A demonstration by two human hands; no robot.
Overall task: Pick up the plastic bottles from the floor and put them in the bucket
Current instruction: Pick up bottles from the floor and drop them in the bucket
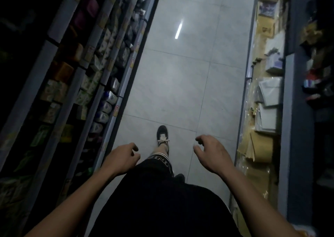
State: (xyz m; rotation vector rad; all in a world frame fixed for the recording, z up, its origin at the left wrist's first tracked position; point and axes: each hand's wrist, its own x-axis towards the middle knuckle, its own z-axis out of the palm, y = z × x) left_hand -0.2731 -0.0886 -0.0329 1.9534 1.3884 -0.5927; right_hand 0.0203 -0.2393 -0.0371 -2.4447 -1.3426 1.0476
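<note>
Two hands show, and both hold nothing. The left hand [124, 157] is out in front of the body, low on the left, with its fingers [134, 149] curled loosely in toward the palm. The right hand [210, 151] is out on the other side, a bit higher, with its fingers [199, 139] bent and spread like a loose claw and the thumb [197, 150] apart from them. The two hands are well apart, with one leg between them. One shoe [162, 137] is easy to see, dark with pale laces, stepping forward on the floor [180, 84]. A second dark shoe [179, 176] peeks out just behind the black shorts [153, 191]. No bottle and no bucket can be seen in this view, so I cannot tell where they are next to the fingers. The floor is made of big gray tiles, and one long bright light streak [179, 28] shines on it. There are two rows of shelves, one on each side of the aisle. The left shelves [75, 70] are full of small boxes and packs in many rows, too dim and blurry to count. The right shelves [265, 92] hold brown paper bags, flat pale packs and cardboard boxes
</note>
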